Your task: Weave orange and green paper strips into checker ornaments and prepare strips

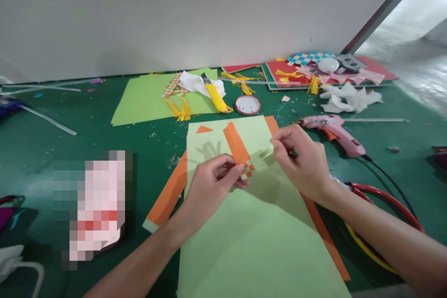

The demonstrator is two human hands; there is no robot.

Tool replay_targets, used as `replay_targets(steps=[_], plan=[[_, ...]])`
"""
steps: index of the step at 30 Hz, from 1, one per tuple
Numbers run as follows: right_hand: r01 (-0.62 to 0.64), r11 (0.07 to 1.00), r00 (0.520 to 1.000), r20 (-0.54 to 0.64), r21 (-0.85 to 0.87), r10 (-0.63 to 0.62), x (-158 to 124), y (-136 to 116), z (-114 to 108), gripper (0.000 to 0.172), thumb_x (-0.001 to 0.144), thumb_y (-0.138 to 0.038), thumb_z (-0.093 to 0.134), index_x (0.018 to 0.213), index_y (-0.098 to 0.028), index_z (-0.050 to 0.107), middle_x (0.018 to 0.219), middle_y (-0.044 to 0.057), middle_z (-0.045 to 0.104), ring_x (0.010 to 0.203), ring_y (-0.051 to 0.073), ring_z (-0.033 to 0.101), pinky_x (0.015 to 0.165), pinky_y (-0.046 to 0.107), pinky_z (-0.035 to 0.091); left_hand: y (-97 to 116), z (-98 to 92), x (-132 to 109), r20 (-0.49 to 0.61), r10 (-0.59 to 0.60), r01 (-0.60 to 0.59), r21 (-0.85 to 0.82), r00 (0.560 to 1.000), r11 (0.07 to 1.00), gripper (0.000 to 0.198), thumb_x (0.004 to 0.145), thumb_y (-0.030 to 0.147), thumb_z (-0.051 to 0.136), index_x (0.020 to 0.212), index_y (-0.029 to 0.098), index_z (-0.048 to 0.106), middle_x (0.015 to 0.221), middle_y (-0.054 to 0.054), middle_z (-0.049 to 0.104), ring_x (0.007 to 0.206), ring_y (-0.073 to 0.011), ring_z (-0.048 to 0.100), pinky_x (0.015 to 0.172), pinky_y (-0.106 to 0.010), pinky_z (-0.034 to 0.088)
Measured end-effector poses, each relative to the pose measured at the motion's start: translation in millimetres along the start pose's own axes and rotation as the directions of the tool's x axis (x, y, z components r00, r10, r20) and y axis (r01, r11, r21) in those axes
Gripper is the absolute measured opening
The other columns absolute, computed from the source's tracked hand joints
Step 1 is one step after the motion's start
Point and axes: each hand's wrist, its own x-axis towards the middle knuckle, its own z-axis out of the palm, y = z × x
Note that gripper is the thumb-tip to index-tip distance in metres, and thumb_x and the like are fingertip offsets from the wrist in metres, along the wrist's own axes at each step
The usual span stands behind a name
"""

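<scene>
My left hand (223,174) pinches a small weave of orange and pale green paper strips (237,142) between thumb and fingers. Long orange ends fan upward from it, and a checkered patch shows at its lower end. To the right, my right hand (302,156) is closed in a pinch, apart from the weave; whatever its fingertips hold, if anything, is too small to make out. Both hands hover over a large pale green sheet (258,242). A small orange paper triangle (204,129) lies near that sheet's top left. Orange paper (171,191) sticks out from beneath its left side.
A pink glue gun (337,130) lies beyond my right wrist, its cord trailing near red-handled pliers (380,195). A yellow utility knife (217,95) and a round lid (247,105) are at the back. A blurred-out phone-like object (101,209) rests left. A wall (174,14) closes off the far side.
</scene>
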Motion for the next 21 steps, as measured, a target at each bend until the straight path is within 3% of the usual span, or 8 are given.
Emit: replay_targets(steps=[4,9,12,17,21], plan=[[-0.146,0.961,0.989,0.021,0.235,0.145,0.8,4.5,-1.3,0.015,0.091,-0.02,0.039,0.076,-0.023,0.04,0.054,-0.006,0.038,0.045,0.009,0.037,0.045,0.024,0.029,1.1,-0.2,-0.1,-0.051,-0.015,0.015,0.007,0.999,1.0,0.018,0.083,0.032,0.063,0.074,0.017,0.057,0.071,0.0,0.069,0.068,-0.0162,0.071,0.064,-0.022,0.053],[-0.14,0.979,0.985,0.117,0.149,0.123,1.4,3.6,0.0,0.034,0.093,-0.029,0.039,0.061,-0.021,0.032,0.052,-0.005,0.035,0.047,0.008,0.032,0.046,0.024,0.027,1.8,-1.6,-0.8,-0.104,-0.006,0.007,0.004,0.995,1.0,0.02,0.082,0.033,0.064,0.074,0.017,0.056,0.077,-0.002,0.072,0.071,-0.0171,0.072,0.066,-0.023,0.054],[-0.086,0.991,0.973,0.224,0.107,0.06,4.3,-0.4,2.1,0.034,0.091,-0.031,0.043,0.059,-0.019,0.04,0.05,-0.006,0.035,0.046,0.007,0.029,0.045,0.022,0.026,2.9,-1.7,0.3,-0.12,0.012,-0.017,-0.044,0.993,0.999,0.019,0.082,0.034,0.065,0.079,0.016,0.058,0.081,-0.004,0.072,0.077,-0.0191,0.072,0.069,-0.026,0.057],[-0.188,0.969,0.879,0.467,0.158,0.094,7.8,-4.1,5.1,0.039,0.091,-0.038,0.046,0.06,-0.016,0.054,0.051,-0.005,0.039,0.047,0.006,0.032,0.045,0.021,0.026,4.4,-1.3,1.1,-0.166,0.055,-0.072,-0.101,0.985,0.992,0.023,0.081,0.034,0.065,0.094,0.015,0.061,0.096,-0.006,0.072,0.083,-0.0207,0.071,0.07,-0.029,0.059],[-0.316,0.915,0.825,0.548,0.251,0.134,7.5,-4.4,5.4,0.028,0.083,-0.041,0.058,0.074,-0.016,0.065,0.057,-0.004,0.05,0.05,0.008,0.038,0.045,0.021,0.03,4.9,-1.0,-0.7,-0.139,0.033,-0.04,-0.047,0.99,0.998,0.023,0.08,0.033,0.068,0.093,0.015,0.064,0.083,-0.005,0.073,0.071,-0.0177,0.07,0.066,-0.026,0.057]])
